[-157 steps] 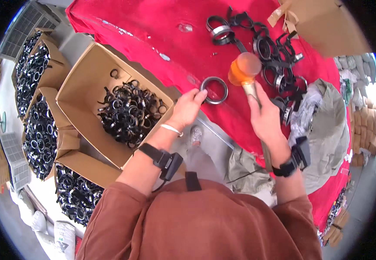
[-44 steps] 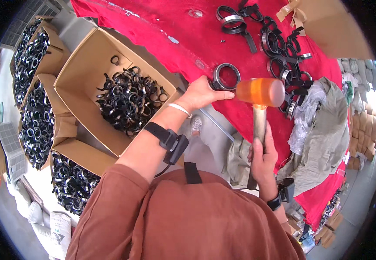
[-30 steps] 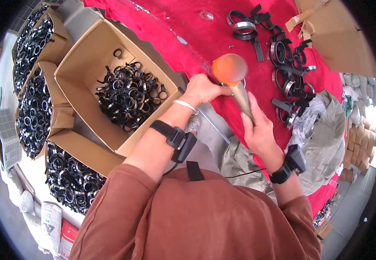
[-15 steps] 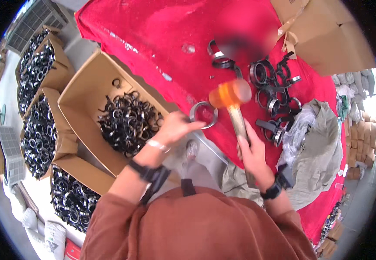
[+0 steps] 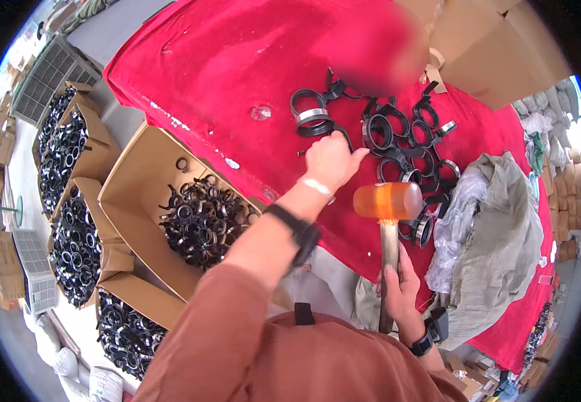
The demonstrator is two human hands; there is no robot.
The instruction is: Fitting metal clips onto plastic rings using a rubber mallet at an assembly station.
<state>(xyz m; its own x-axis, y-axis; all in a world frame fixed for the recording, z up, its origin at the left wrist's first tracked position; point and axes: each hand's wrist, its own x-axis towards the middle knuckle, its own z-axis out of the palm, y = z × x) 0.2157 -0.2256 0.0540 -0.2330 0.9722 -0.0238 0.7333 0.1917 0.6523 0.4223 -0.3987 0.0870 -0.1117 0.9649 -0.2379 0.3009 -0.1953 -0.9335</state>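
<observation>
Head view: near right, the right hand [image 5: 403, 289] is closed around the wooden handle of a mallet [image 5: 388, 204] with an amber head. On the left, an open cardboard box [image 5: 134, 191] holds heaped black-and-silver rings [image 5: 200, 221]. Farther off, above a red cloth [image 5: 203, 80], the left hand [image 5: 334, 161] is partly curled, thumb out, at a tabbed ring [image 5: 313, 114]; I cannot tell whether it grips. Clustered rings [image 5: 401, 153] lie to its right, a carton [image 5: 498, 53] at far right.
</observation>
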